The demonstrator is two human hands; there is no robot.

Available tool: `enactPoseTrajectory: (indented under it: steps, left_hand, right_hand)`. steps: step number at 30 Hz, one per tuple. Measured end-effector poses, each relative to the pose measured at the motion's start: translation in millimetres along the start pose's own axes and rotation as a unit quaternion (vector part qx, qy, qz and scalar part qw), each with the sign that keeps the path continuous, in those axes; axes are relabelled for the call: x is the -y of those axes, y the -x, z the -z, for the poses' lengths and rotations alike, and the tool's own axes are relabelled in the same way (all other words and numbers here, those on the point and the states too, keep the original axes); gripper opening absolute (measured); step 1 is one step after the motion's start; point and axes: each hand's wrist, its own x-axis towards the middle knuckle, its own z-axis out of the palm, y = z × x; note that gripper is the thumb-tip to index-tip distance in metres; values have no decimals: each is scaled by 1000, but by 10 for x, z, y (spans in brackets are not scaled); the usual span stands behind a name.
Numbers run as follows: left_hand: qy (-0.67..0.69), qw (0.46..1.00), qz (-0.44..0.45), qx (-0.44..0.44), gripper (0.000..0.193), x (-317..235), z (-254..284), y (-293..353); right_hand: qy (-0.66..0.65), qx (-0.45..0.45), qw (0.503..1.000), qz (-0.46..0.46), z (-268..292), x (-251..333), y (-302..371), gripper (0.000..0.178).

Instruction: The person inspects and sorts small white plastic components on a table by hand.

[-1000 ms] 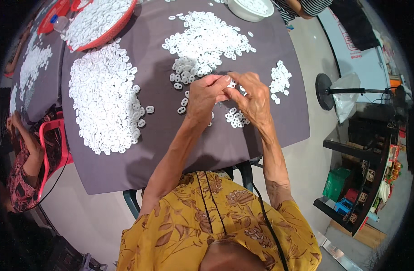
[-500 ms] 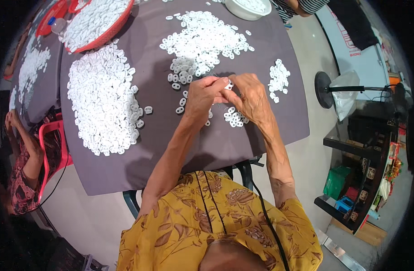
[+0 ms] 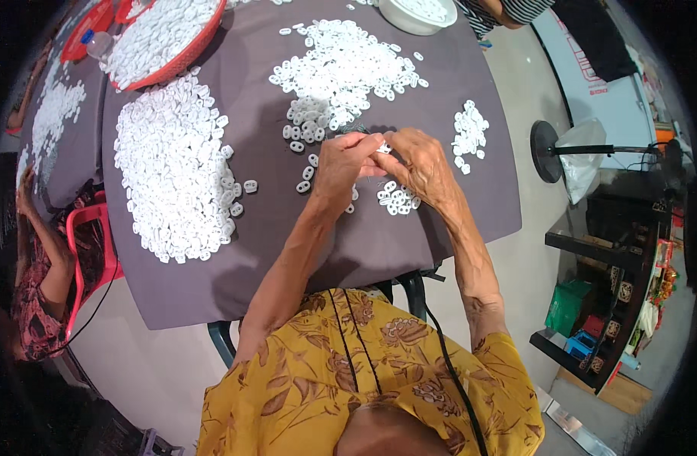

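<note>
Over the table's middle my two hands meet at the fingertips. In the pinched fingers of my left hand (image 3: 339, 169) is a small white oval piece (image 3: 384, 148) with dark spots like holes. Closed against it are the fingers and thumb of my right hand (image 3: 424, 166); whatever else they grip is too small to make out. Just beyond the hands lie thin dark bits (image 3: 354, 129), partly hidden. A small group of the same white pieces (image 3: 398, 199) sits below my right hand, and a few more (image 3: 306, 173) lie beside my left wrist.
Large heaps of white pieces cover the grey tablecloth (image 3: 265, 262) at left (image 3: 173, 175) and far centre (image 3: 341, 68); a smaller heap (image 3: 470, 131) is at right. A red basket (image 3: 182, 67) and a white bowl (image 3: 417, 26) stand at the back. Other people sit left and far right.
My right hand's fingers have shifted slightly around the small white piece, and my right elbow has moved a little outward. The person at left has moved their hands toward the other table.
</note>
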Motion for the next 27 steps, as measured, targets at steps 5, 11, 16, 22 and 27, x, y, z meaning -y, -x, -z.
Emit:
enactPoseTrajectory:
  steps: [5,11,16,22,27]
  left_hand:
    - [6,1000,3,-4,23,16,-14,-6]
    - [42,999,5,-13,19,54,-33,-3]
    - [58,998,-5,-31,19,74,-63,10]
    - [55,998,-1,-39,20,111,-54,-20]
    - [53,998,0,-37,20,131,-38,-19]
  right_hand:
    - [7,-4,1000,-24,-23,1,10,21]
    - [8,4,1000,-30,-23,-13,23,19]
    - [3,7,1000,-24,-61,-53,37,18]
    - [-6,-1,1000,-9,-71,-76,26,17]
    - [-5,10,1000,14,-79,-124,37,16]
